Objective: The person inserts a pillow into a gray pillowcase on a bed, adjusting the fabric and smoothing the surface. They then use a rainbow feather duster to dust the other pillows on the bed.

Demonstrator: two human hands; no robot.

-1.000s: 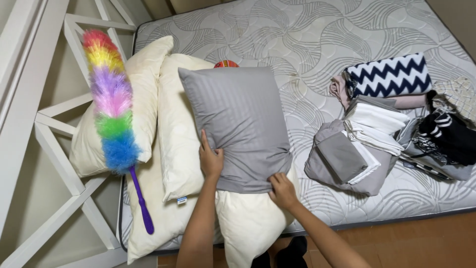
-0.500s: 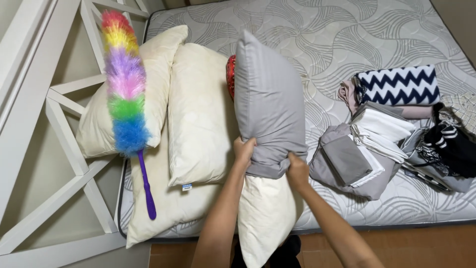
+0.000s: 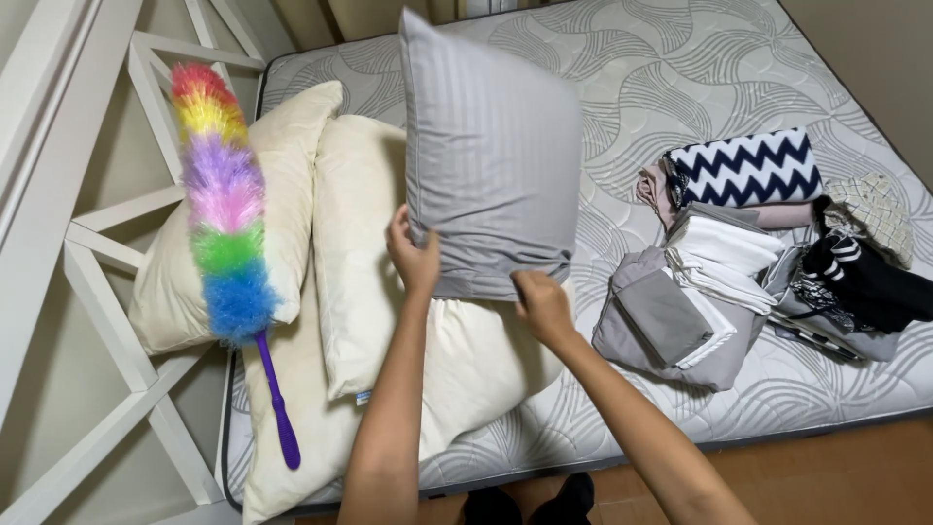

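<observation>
A grey striped pillow [image 3: 491,160] stands upright above the bare mattress [image 3: 680,68]. My left hand [image 3: 413,255] grips its lower left edge and my right hand [image 3: 542,303] grips its lower right corner. Under it lies a bare cream pillow [image 3: 476,365]. Another cream pillow [image 3: 355,248] lies just left of my left hand.
A third cream pillow [image 3: 160,292] lies at the mattress's left edge with a rainbow feather duster [image 3: 225,219] on it. Folded grey and white linen [image 3: 695,292], a zigzag-patterned cloth [image 3: 748,170] and dark clothes [image 3: 865,282] sit on the right. A white bed frame [image 3: 87,262] stands on the left.
The grey pillow has been lifted from lying flat on the cream pillow, turned edge-on, and now stands upright with its face towards me. Both hands stayed on its lower edge.
</observation>
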